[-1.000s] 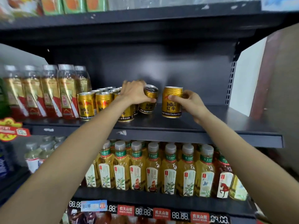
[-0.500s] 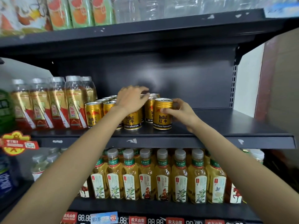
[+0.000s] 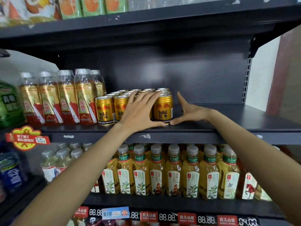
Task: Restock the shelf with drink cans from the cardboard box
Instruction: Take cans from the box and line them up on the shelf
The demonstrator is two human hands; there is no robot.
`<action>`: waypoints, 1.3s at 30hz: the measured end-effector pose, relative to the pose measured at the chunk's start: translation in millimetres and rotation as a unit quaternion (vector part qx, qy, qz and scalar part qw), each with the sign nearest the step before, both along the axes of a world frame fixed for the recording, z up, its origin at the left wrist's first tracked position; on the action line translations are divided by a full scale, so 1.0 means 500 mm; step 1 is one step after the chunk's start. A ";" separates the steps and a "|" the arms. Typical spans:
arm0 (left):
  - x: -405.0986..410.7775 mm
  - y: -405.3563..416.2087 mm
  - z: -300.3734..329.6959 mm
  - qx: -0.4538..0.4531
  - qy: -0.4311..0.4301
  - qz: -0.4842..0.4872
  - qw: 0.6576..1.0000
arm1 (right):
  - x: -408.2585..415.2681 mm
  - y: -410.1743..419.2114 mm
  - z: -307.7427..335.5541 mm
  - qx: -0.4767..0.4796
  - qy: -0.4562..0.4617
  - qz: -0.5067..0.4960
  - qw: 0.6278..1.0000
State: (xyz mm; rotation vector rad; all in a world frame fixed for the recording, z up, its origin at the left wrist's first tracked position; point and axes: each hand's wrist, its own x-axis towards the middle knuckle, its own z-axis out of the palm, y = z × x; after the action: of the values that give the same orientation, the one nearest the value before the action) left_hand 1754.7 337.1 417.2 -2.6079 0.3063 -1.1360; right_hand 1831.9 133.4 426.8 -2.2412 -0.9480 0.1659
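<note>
Several gold drink cans (image 3: 163, 108) stand in rows on the dark middle shelf (image 3: 228, 123). My left hand (image 3: 140, 110) is spread flat against the front of the can group, fingers apart, covering one can. My right hand (image 3: 189, 110) is open just right of the rightmost front can, thumb tip near its base, fingers raised and apart from it. Neither hand holds a can. The cardboard box is out of view.
Gold-and-red bottles (image 3: 65, 98) stand left of the cans. Bare shelf stretches right of the cans to the upright (image 3: 246, 82). Tea bottles (image 3: 174, 172) fill the shelf below, juice cartons (image 3: 91, 5) the one above.
Both hands have let go of their cans, which now stand with the group. The fingers have spread open, and the view has shifted upward and closer.
</note>
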 end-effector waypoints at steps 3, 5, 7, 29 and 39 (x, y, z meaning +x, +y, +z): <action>0.007 0.002 -0.004 -0.011 -0.015 0.005 1.000 | 0.014 0.021 0.011 -0.014 0.038 0.047 0.998; 0.009 0.002 -0.003 -0.010 -0.018 0.004 1.000 | 0.016 0.027 0.010 -0.011 0.046 0.055 0.997; 0.009 0.003 -0.003 -0.006 -0.018 0.004 1.000 | 0.020 0.026 0.008 -0.007 0.045 0.049 0.998; -0.273 -0.133 -0.257 -0.410 -0.156 -0.281 0.854 | -0.351 -0.108 -0.313 0.329 -0.229 -0.117 0.909; -0.380 -0.161 -0.598 -0.423 0.378 -0.065 0.821 | -0.462 -0.235 -0.678 0.042 0.071 -0.141 0.987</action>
State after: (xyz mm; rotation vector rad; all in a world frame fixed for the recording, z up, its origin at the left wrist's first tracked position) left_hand 1564.4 256.8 118.3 -3.8138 0.1298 -0.1442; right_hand 1600.7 16.1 87.7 -2.2242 -0.5445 0.1513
